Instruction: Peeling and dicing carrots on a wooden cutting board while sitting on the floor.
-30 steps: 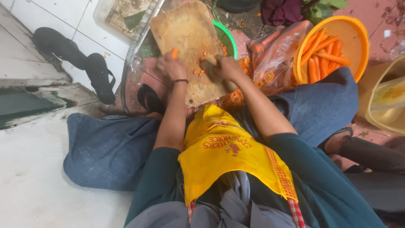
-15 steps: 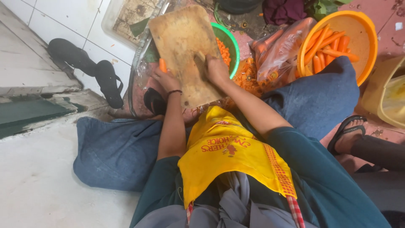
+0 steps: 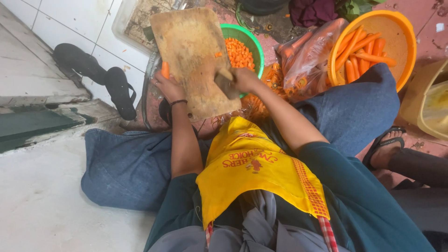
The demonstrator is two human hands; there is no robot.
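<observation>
1. Head view, wooden cutting board point(image 3: 193, 58): worn, stained, tilted up with its far edge over the green bowl point(image 3: 255, 44); a few orange scraps cling to its face.
2. Left hand point(image 3: 169, 87): at the board's left edge, grip closed around a carrot piece point(image 3: 165, 70) that stands out above the fingers; a dark band sits on the wrist.
3. Right hand point(image 3: 243, 78): at the board's right edge, grip closed on the handle of a knife point(image 3: 227, 84), whose dark blade lies flat against the board's face.
4. Green bowl: just behind the board, partly hidden by it, holding diced carrot point(image 3: 239, 52).
5. Clear plastic bag point(image 3: 305, 58): right of the green bowl, holding carrots, touching the orange basin.
6. Orange basin point(image 3: 405, 39): far right, holding whole peeled carrots point(image 3: 361, 53).
7. Carrot peelings point(image 3: 261, 95): heaped on the floor under the right forearm.
8. Yellow tub point(image 3: 427, 100): at the right border, partly cut off.
9. Black sandals point(image 3: 95, 74): a pair on the tiled floor, left of the board.
10. Clothing: yellow printed apron point(image 3: 254, 170) over a teal top; blue skirt point(image 3: 130, 170) spread over both knees.
11. Another person's sandalled foot point(image 3: 387, 149): at the right, near the blue cloth.
</observation>
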